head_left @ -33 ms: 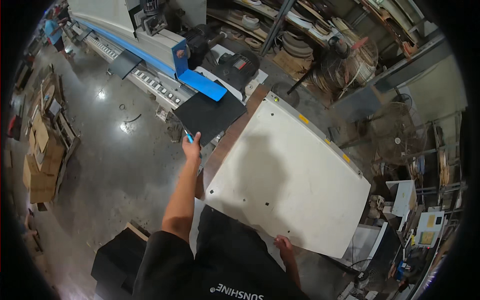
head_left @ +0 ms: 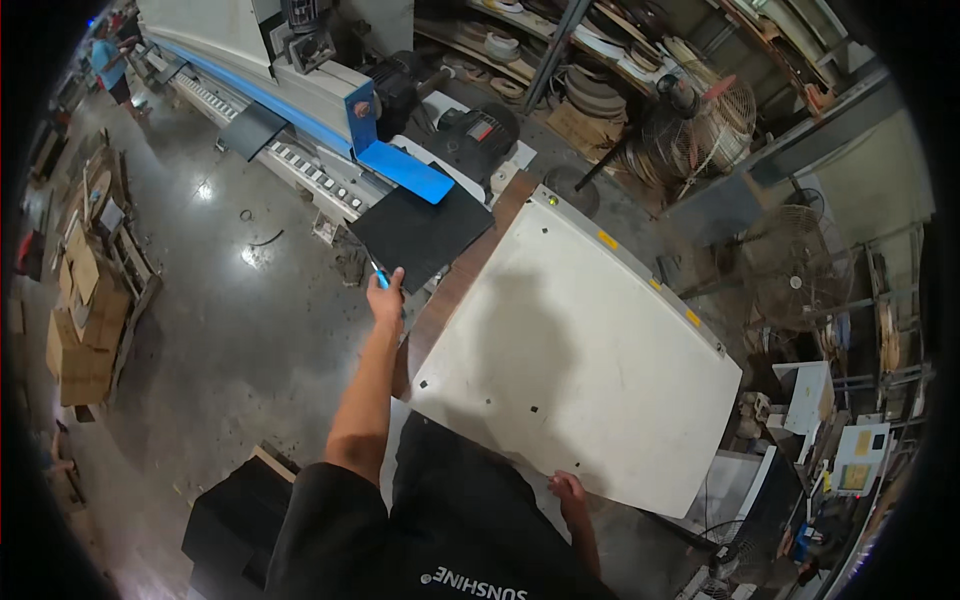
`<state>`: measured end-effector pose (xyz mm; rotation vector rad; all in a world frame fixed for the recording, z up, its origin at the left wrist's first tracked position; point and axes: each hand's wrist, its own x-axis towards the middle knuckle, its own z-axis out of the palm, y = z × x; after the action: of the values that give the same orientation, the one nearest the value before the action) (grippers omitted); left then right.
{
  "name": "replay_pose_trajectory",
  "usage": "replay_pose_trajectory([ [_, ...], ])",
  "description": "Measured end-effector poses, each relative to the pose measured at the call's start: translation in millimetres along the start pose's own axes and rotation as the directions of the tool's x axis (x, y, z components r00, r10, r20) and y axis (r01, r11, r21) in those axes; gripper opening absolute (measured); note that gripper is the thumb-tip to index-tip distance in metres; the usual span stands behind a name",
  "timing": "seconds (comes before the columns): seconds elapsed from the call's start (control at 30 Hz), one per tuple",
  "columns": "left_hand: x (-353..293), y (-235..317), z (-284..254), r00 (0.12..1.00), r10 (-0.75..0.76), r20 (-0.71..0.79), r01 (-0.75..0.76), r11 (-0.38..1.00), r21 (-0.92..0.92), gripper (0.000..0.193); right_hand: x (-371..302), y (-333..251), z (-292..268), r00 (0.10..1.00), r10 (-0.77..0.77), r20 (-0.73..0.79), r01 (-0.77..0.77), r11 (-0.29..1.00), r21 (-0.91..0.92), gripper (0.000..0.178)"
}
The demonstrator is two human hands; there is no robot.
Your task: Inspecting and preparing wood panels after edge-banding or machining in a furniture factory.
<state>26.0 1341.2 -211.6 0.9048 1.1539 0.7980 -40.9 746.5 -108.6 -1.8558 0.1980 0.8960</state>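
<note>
My left hand (head_left: 385,297) is closed round a slim blue-handled tool (head_left: 380,277) with a thin pale tip pointing forward. I cannot tell what kind of tool it is. The hand is beside a black sheet (head_left: 430,235), which lies partly under a blue metal plate at the end of a long machine. To the right is a large white-topped table (head_left: 600,340) with a brown strip (head_left: 450,290) along its left side. At the table's near edge is my right hand (head_left: 569,490), with its fingers curled. Anything inside them is hidden.
The long machine (head_left: 290,160) runs away to the far left, with dark motors (head_left: 475,135) behind its end. A caged fan (head_left: 700,130) and loaded shelves stand at the back right. Cardboard boxes (head_left: 88,340) lie left. A distant person (head_left: 110,65) stands at the far left.
My left hand and the blue-handled tool have shifted very slightly to the right and nearer. My right hand, the black sheet and the table look the same.
</note>
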Motion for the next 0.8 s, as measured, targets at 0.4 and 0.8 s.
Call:
replay_pose_trajectory([
  [0.4, -223, 28, -59, 0.931, -0.164, 0.327, 0.242, 0.946, -0.214, 0.027, 26, -40, -37, 0.983, -0.172, 0.061, 0.150, 0.952, 0.267, 0.055],
  [0.8, -395, 27, -74, 0.752, -0.248, 0.611, 0.255, 0.964, 0.077, 0.025, 26, -169, -46, 0.922, -0.367, 0.124, 0.195, 0.716, 0.670, 0.047],
])
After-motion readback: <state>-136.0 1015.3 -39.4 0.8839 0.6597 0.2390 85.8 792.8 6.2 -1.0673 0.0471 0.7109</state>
